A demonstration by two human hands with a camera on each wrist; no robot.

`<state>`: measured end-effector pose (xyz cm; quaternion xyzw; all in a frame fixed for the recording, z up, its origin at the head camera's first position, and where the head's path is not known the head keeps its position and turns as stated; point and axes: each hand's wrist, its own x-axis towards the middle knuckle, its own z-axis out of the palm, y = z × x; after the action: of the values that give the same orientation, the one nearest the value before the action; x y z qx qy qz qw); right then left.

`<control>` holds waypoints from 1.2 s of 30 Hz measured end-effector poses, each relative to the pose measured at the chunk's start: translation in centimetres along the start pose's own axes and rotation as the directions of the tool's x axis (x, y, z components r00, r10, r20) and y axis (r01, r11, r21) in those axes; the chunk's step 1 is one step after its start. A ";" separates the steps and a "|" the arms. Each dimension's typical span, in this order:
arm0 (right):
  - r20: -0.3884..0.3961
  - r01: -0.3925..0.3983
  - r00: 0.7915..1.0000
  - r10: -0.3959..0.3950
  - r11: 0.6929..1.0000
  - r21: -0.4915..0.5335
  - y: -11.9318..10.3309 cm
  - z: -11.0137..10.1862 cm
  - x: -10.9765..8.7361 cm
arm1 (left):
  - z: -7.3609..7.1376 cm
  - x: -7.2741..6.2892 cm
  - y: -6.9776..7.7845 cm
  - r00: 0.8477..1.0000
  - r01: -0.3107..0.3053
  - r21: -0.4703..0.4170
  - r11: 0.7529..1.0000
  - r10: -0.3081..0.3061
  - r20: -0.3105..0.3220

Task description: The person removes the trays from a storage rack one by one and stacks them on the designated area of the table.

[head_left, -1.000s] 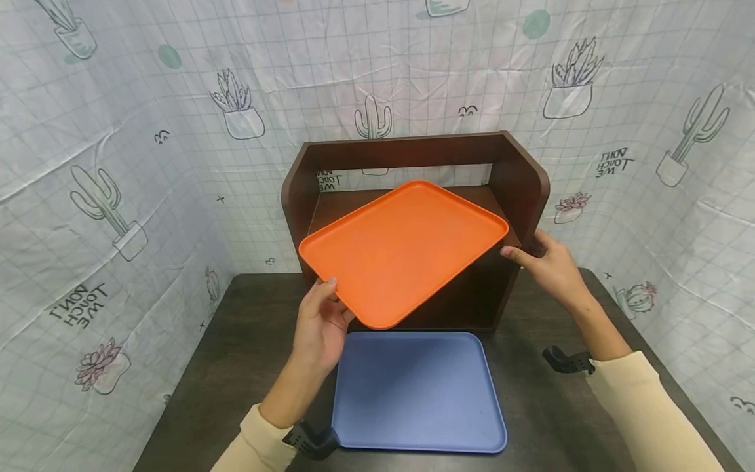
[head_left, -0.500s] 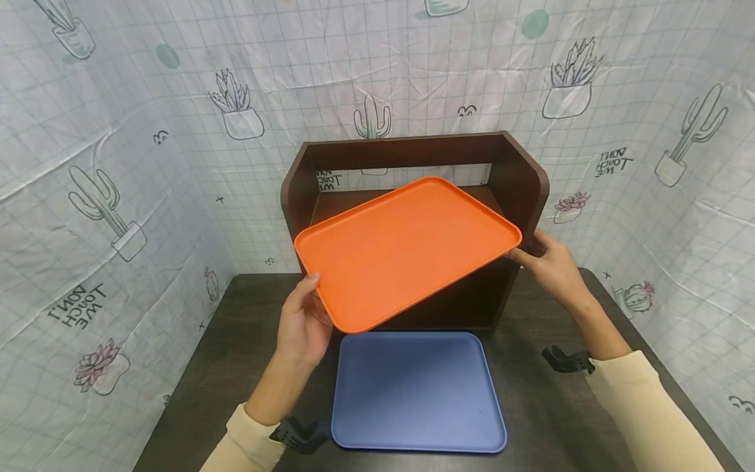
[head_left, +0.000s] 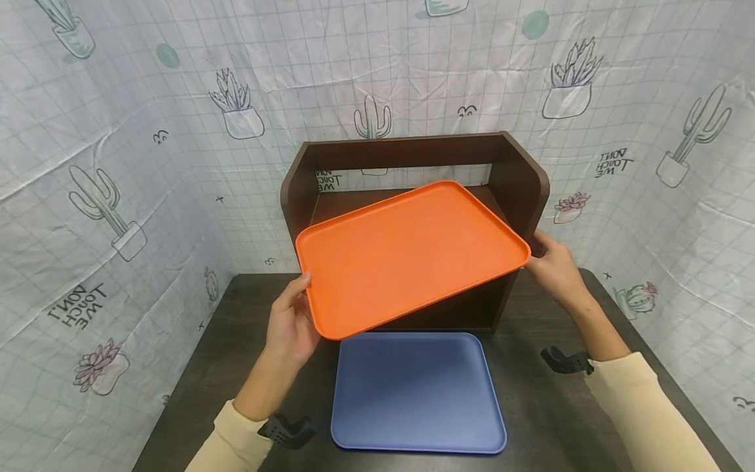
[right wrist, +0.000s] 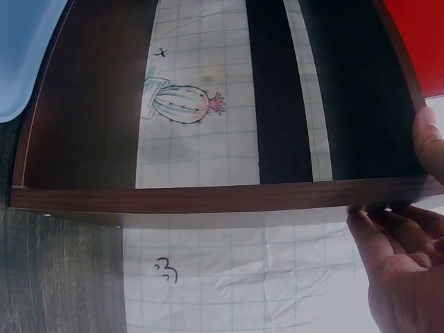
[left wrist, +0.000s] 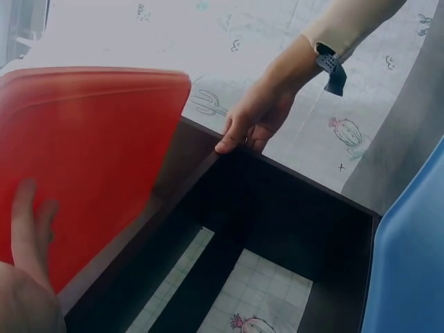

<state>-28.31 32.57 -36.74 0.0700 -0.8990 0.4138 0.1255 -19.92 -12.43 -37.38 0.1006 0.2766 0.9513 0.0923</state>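
Observation:
An orange tray (head_left: 413,255) is held up, tilted, before the brown wooden shelf (head_left: 525,174). My left hand (head_left: 289,331) grips the tray's left edge, thumb on the rim and fingers underneath; in the left wrist view those fingers (left wrist: 31,236) lie against its underside. At the shelf's right side panel (right wrist: 208,199), my right hand (head_left: 557,272) holds the edge, the thumb on the inner side and the fingers outside. The tray's right corner overlaps the right thumb in the head view; whether they touch I cannot tell. The shelf's lower compartment is mostly hidden behind the tray.
On the dark table (head_left: 248,314), a blue tray (head_left: 419,393) lies flat in front of the shelf. White cloth (head_left: 177,111) with cactus drawings stands behind and on both sides. Black straps with the wrist cameras (head_left: 288,431) sit on both forearms.
My left hand has moved left and slightly down. The orange tray has turned to a shallower slant, its right corner shifting right across the shelf's edge. My right hand stays on the panel.

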 end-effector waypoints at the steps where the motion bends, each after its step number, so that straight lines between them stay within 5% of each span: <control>1: 0.000 0.003 1.000 -0.003 1.000 0.001 0.0 0.0 0.0 | -0.1 0.0 0.1 1.000 0.010 -0.009 1.000 -0.009 0.015; 16: 0.019 0.004 1.000 -0.005 0.999 0.046 0.3 -0.1 -0.2 | -1.3 0.2 0.6 0.977 0.137 -0.070 0.988 -0.123 0.173; 31: -0.003 0.019 1.000 -0.019 1.000 0.007 -0.2 -0.1 -0.1 | -3.3 -0.3 0.0 0.926 0.257 -0.062 0.964 -0.227 0.303; 36: 0.004 0.014 1.000 -0.014 1.000 0.009 -0.1 -0.2 -0.1 | -3.7 -0.6 -0.1 0.898 0.280 -0.054 0.959 -0.241 0.368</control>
<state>-28.14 32.63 -36.57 0.0776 -0.8967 0.4170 0.1264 -20.23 -14.37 -40.61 0.2287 0.2155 0.9093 0.2727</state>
